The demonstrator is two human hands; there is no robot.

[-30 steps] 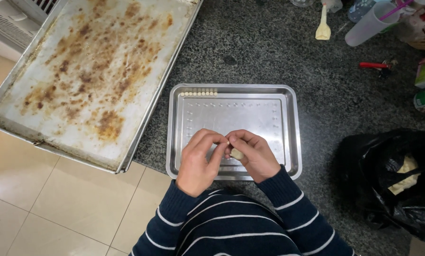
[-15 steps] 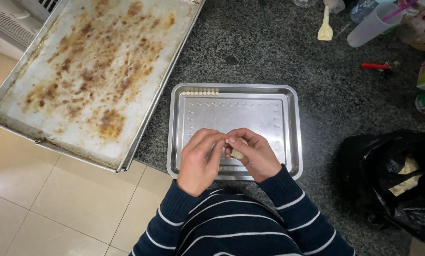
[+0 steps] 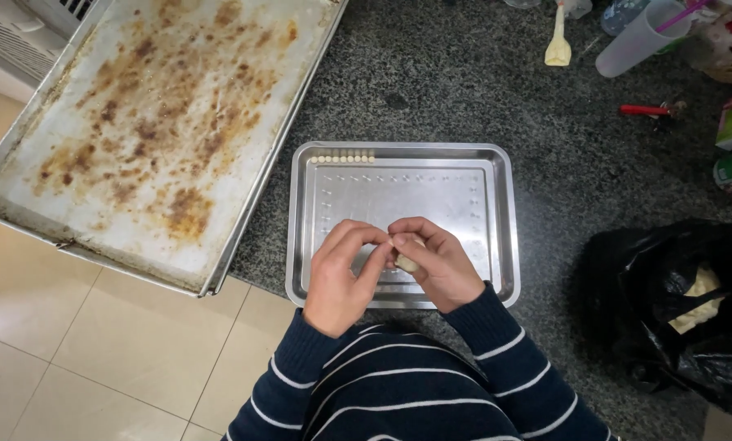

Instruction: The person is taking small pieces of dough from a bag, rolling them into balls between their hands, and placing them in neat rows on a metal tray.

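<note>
Both of my hands meet over the near half of a small shiny metal tray [image 3: 480,175] on the dark stone counter. My right hand [image 3: 439,265] is closed around a pale lump of dough [image 3: 407,262], mostly hidden by the fingers. My left hand [image 3: 341,273] pinches at the same lump with thumb and fingertips. A short row of several tiny pale dough pieces [image 3: 343,158] lies along the tray's far left edge.
A large stained baking sheet [image 3: 145,131] overhangs the counter on the left. A black plastic bag [image 3: 668,310] with pale dough inside sits at the right. At the back lie a pale spatula [image 3: 558,41], a clear cup [image 3: 639,37] and a red tool [image 3: 643,109].
</note>
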